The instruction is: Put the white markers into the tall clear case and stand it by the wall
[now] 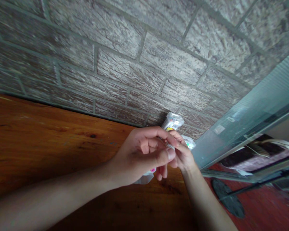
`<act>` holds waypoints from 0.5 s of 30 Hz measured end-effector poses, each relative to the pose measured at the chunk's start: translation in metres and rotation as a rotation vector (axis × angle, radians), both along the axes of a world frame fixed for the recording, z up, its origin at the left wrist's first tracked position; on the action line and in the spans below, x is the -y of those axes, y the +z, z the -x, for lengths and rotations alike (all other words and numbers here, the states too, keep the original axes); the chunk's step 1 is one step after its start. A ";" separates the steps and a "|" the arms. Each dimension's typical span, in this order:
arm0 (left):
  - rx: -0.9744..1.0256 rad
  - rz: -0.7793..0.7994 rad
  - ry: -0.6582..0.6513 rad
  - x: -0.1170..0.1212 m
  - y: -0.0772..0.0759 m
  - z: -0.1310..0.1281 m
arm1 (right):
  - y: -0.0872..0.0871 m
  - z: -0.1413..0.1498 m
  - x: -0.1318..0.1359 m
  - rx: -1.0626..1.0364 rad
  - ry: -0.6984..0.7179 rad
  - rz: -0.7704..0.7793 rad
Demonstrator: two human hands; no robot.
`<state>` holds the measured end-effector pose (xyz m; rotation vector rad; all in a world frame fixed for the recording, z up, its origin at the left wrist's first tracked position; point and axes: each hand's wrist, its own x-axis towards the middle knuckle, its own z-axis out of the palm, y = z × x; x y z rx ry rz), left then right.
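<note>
Both hands meet over the far edge of a wooden table (38, 141), close to a brick wall (125, 51). My left hand (142, 154) is curled, thumb and fingers pinching a small item I cannot make out. My right hand (181, 154) is closed beside it, fingertips touching the same spot. A small clear plastic packet (172, 122) with coloured labels sticks up just behind the fingers. Another clear piece with a pink mark (146, 176) shows under my left hand, and a bit of clear plastic with green (190, 142) lies behind my right hand.
A glass panel in a metal frame (250, 109) rises at the right beside the table. Below it is a red floor (267, 205) with a round dark base (227, 199) and a rod.
</note>
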<state>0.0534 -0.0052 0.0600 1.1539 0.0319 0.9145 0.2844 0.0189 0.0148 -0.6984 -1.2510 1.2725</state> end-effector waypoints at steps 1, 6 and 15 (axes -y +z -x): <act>0.006 0.009 -0.007 0.000 0.000 0.000 | 0.000 0.000 0.000 0.004 0.000 0.001; 0.042 0.046 -0.042 0.000 -0.001 -0.001 | 0.001 0.000 0.001 0.024 -0.006 0.005; 0.048 0.010 -0.048 -0.002 -0.006 -0.003 | 0.002 0.000 0.002 0.072 -0.094 0.022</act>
